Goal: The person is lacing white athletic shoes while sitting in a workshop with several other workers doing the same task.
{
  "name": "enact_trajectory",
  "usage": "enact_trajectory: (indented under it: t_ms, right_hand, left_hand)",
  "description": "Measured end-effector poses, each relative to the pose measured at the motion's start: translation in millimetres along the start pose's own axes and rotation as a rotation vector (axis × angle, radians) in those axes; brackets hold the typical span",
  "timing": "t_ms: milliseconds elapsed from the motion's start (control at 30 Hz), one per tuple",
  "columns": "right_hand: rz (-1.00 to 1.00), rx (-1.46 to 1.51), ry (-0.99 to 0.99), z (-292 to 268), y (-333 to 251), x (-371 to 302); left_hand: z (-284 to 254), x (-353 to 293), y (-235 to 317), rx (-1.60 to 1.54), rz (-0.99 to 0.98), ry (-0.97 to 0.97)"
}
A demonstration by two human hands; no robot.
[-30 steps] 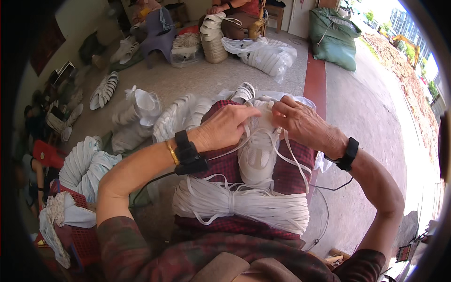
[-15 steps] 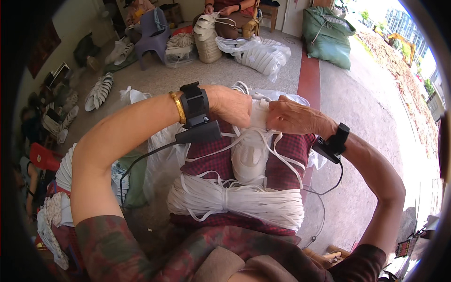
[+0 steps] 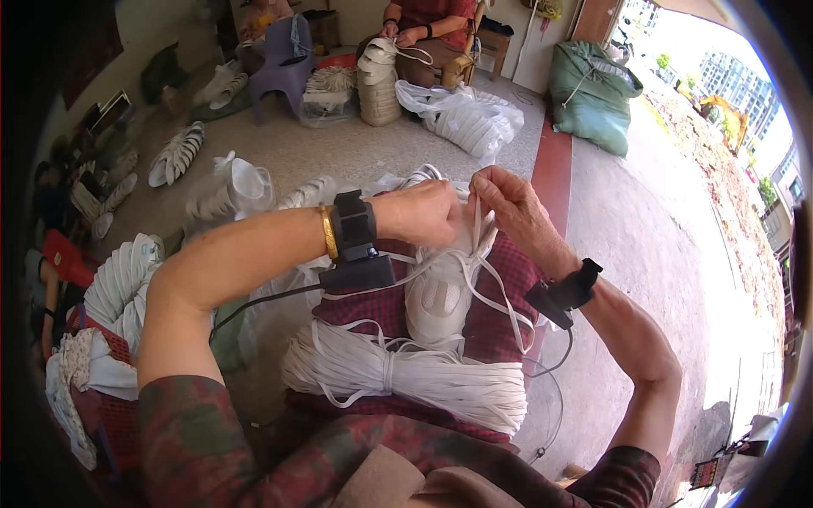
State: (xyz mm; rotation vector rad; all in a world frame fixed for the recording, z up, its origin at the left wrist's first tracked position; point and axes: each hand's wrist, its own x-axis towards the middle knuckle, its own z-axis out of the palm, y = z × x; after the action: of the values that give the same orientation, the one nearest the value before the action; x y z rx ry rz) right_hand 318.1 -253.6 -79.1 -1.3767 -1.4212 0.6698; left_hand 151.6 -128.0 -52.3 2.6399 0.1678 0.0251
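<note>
A white shoe upper point(image 3: 436, 303) lies across the checked cloth point(image 3: 504, 292) on my lap, its toe toward me. Loose white laces trail from it to both sides. At its far left edge, my left hand point(image 3: 426, 212) is closed, and its fingertips and whatever they hold are hidden. My right hand point(image 3: 508, 203), just to the right and a little raised, pinches a flat white shoelace point(image 3: 477, 222) between thumb and finger. Nearer my body a thick bundle of white laces point(image 3: 457, 381), tied round its middle, rests on the cloth.
Stacked white uppers point(image 3: 127, 284) stand at the left beside a red basket point(image 3: 118, 423). Ahead are a purple chair point(image 3: 284, 72), a bagged pile of uppers point(image 3: 474, 123) and a green sack point(image 3: 593, 93). Another person point(image 3: 432, 25) sits working on uppers at the back.
My right hand has opened from a fist at the shoe into a raised pinch, drawing a lace up. The left hand stays closed by the shoe. The view has shifted slightly.
</note>
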Motion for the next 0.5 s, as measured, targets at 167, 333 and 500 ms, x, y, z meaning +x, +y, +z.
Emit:
enact_trajectory:
  t_ms: [167, 333, 500]
  right_hand:
    - [0.067, 0.121, -0.084, 0.0, -3.5, -12.7]
    - [0.219, 0.161, -0.017, 7.4, -19.9, -18.4]
    - [0.241, 0.350, -0.059, 12.8, -38.5, -29.9]
  left_hand:
    - [-25.2, -15.4, 26.7, -0.635, 0.249, 0.193]
    - [-6.3, -31.3, 3.0, -0.682, -0.026, 0.265]
    - [13.1, -44.5, -20.6, -0.961, -0.023, 0.270]
